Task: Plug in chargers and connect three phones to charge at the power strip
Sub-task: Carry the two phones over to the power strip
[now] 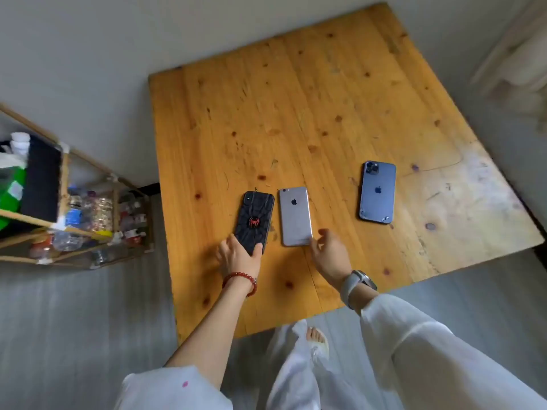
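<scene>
Lying face down on the wooden desk point(296, 99) were three phones: a black phone point(254, 221) with a red spider emblem, a silver phone point(295, 216) just beside it, and a blue phone point(377, 192) well apart to the right. The left hand point(239, 255), with a red bead bracelet point(240, 282) on its wrist, rested on the near end of the black phone, its grip closed on that end with the thumb on one edge and the fingers on the other. The right hand point(330, 254), a watch point(356, 284) on its wrist, hung at the near right corner of the silver phone, grip spread and pinching nothing; whether a fingertip touched the phone could not be told. A shelf point(68, 202) of bottles stood on the floor to the left.
</scene>
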